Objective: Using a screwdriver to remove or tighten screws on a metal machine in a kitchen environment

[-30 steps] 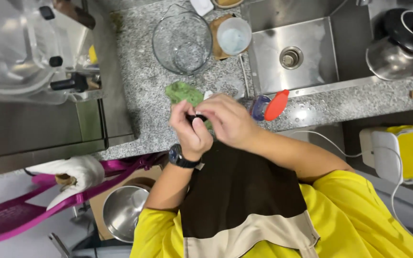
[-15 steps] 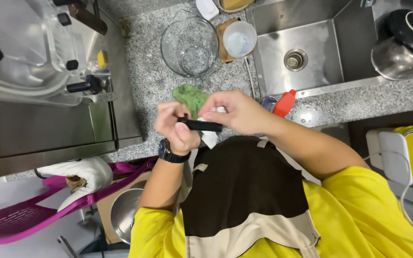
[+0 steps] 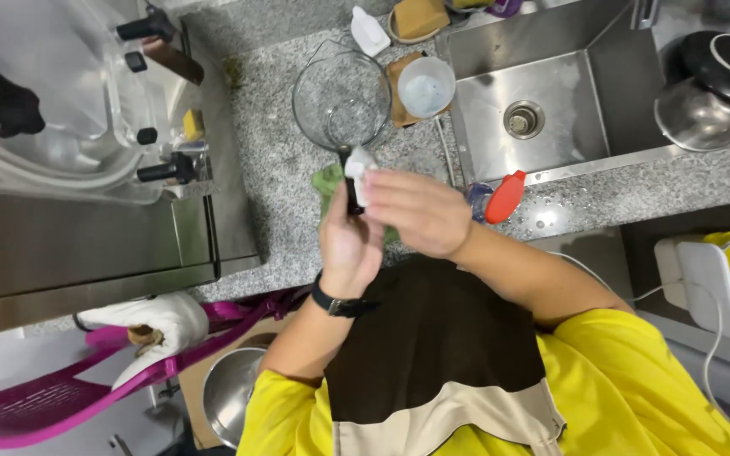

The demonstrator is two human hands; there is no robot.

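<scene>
Both hands moved up and closer to the glass bowl point(image 3: 341, 99) vs half a sec ago, and the black thing that lay flat between them now stands upright.

Left hand point(image 3: 350, 241) is curled around a small dark stick-shaped tool point(image 3: 352, 196), fingers closed on its lower part, wrist w/ a black watch point(image 3: 338, 302). Right hand point(image 3: 411, 211) is closed too, fingertips pinching a white cloth or paper bit point(image 3: 358, 167) at the tool's top end. Can't tell exactly how tight bc the right hand covers most of it. Both hands are touching each other, right over the green rag point(image 3: 328, 181) on the counter point(image 3: 285, 211).

Edges & room: hands sit just in front of the bowl, top of the tool nearly at its near rim. Sink point(image 3: 542, 101) is right beside, w/ a red scraper-looking thing point(image 3: 504, 196) on the counter strip near the right wrist. Plastic cup point(image 3: 426, 86) on a wood board sits between bowl and sink. Left side is boxed in by a big steel machine point(image 3: 86, 169), so free counter is a narrow strip btw machine and sink. Kettle point(image 3: 707, 93) is well apart, far right. Below the counter edge: pink rack point(image 3: 61, 397) and a steel bowl point(image 3: 231, 393).
</scene>
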